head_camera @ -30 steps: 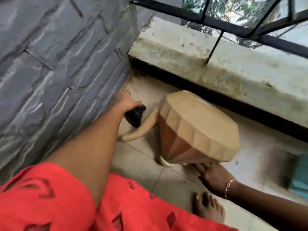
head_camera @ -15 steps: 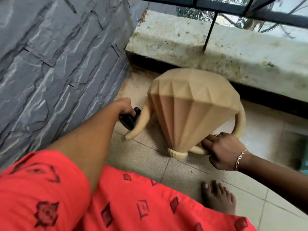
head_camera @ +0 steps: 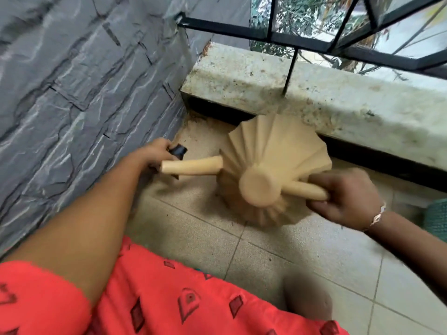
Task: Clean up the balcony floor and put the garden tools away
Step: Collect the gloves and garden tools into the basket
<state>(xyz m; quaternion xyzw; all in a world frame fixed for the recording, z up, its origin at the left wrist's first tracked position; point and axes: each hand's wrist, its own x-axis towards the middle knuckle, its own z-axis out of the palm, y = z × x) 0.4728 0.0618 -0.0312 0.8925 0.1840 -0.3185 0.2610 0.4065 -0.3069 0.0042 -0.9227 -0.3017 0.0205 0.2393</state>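
Note:
A tan faceted plant stand (head_camera: 271, 146) lies tipped over on the tiled balcony floor (head_camera: 193, 228), its round base and legs pointing toward me. My right hand (head_camera: 346, 197) grips one of its legs at the right. Another leg (head_camera: 191, 166) sticks out to the left. My left hand (head_camera: 154, 153) holds a small black object (head_camera: 177, 151) near the corner by the wall, just behind that leg. What the black object is cannot be made out.
A grey stone-clad wall (head_camera: 72, 93) runs along the left. A stained concrete ledge (head_camera: 314, 93) with a black metal railing (head_camera: 290, 37) closes the far side. Brown dirt lies in the corner (head_camera: 200, 129). A teal object (head_camera: 435, 218) shows at the right edge.
The plant stand has been tipped further over, from upright on its base to lying with its base toward me. My right hand moved from the base to gripping a leg.

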